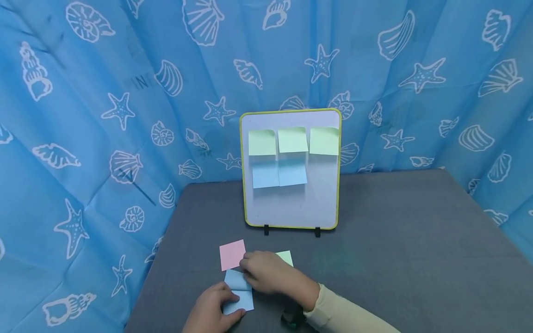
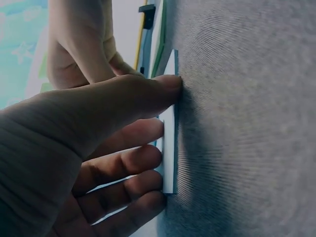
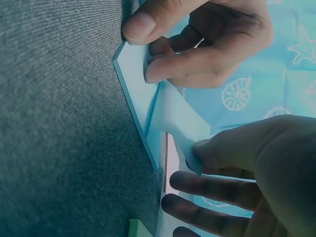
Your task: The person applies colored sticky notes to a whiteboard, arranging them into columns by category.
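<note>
The blue pad [image 1: 246, 301] lies between the hands. With its lifted sheet [image 3: 170, 108], its long way points forward. The left hand [image 1: 212, 309] grips it, fingers bent; the right hand [image 1: 269, 273] pinches the sheet, other fingers loose. A pink square [image 1: 232, 255] lies just beside the right fingers.

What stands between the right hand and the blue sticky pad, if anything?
Nothing visible: the right hand pinches the lifted top sheet of the blue sticky pad; the left hand grips its nearer part.
</note>
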The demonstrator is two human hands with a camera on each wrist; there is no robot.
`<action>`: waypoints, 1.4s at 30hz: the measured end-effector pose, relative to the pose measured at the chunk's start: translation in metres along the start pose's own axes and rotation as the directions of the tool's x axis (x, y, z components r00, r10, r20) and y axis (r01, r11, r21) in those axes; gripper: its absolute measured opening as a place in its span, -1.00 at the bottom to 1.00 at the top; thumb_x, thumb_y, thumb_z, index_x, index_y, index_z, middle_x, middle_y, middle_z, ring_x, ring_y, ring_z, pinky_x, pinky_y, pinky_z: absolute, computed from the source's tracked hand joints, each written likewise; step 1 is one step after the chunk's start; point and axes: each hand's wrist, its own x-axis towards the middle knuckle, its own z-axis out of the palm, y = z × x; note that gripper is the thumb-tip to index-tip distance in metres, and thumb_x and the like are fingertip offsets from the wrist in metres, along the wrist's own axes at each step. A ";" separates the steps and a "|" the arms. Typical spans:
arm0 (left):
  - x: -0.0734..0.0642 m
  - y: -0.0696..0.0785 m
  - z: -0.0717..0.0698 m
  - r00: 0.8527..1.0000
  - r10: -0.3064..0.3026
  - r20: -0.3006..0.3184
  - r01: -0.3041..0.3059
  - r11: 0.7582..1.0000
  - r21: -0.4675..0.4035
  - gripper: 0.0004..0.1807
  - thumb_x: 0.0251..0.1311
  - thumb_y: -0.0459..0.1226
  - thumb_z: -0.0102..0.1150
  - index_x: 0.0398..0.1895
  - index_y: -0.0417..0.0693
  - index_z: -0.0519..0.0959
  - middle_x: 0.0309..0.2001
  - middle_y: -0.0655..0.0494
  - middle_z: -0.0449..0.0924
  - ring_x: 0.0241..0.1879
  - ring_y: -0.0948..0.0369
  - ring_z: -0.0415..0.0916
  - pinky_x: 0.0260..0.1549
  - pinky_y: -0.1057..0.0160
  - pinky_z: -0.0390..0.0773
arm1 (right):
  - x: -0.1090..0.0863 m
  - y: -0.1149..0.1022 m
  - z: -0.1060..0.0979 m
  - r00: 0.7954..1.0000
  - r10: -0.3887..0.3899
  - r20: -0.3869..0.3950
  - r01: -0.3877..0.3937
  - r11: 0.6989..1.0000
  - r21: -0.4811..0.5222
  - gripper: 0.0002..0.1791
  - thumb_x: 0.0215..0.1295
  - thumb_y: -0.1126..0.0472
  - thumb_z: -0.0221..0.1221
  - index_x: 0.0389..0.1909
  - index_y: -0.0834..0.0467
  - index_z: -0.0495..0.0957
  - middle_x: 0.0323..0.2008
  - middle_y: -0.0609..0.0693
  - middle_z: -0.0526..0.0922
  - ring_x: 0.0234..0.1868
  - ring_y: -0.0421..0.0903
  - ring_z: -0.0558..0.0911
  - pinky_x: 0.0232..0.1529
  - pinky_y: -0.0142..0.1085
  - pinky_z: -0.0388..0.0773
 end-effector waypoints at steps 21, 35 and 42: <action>0.002 0.009 -0.001 0.996 -0.075 -0.050 0.077 0.996 0.039 -0.69 -0.02 0.05 0.67 -0.33 0.17 0.76 -0.30 0.37 0.61 -0.37 0.40 0.45 -0.29 0.25 0.59 | -0.001 0.019 -0.010 0.998 0.022 -0.058 -0.018 0.997 0.074 -0.91 0.55 0.09 0.25 -0.15 -0.01 0.68 -0.32 -0.23 0.60 -0.41 -0.33 0.46 -0.36 -0.43 0.47; 0.001 0.009 0.000 0.994 -0.094 -0.057 0.096 0.995 0.021 -0.70 -0.05 0.05 0.67 -0.35 0.16 0.81 -0.35 0.37 0.56 -0.38 0.39 0.47 -0.32 0.23 0.57 | -0.009 0.037 -0.025 0.990 0.076 -0.121 -0.069 0.995 0.067 -0.88 0.54 0.09 0.26 -0.24 0.02 0.65 -0.38 -0.20 0.55 -0.45 -0.29 0.43 -0.42 -0.41 0.43; 0.003 0.009 -0.001 0.995 -0.093 -0.047 0.095 0.995 0.034 -0.69 -0.04 0.07 0.66 -0.34 0.14 0.82 -0.37 0.37 0.56 -0.41 0.41 0.43 -0.36 0.27 0.52 | -0.019 0.044 -0.047 0.977 0.054 -0.208 -0.036 0.995 0.091 -0.88 0.54 0.12 0.25 -0.25 0.01 0.63 -0.32 -0.17 0.59 -0.45 -0.31 0.45 -0.41 -0.39 0.46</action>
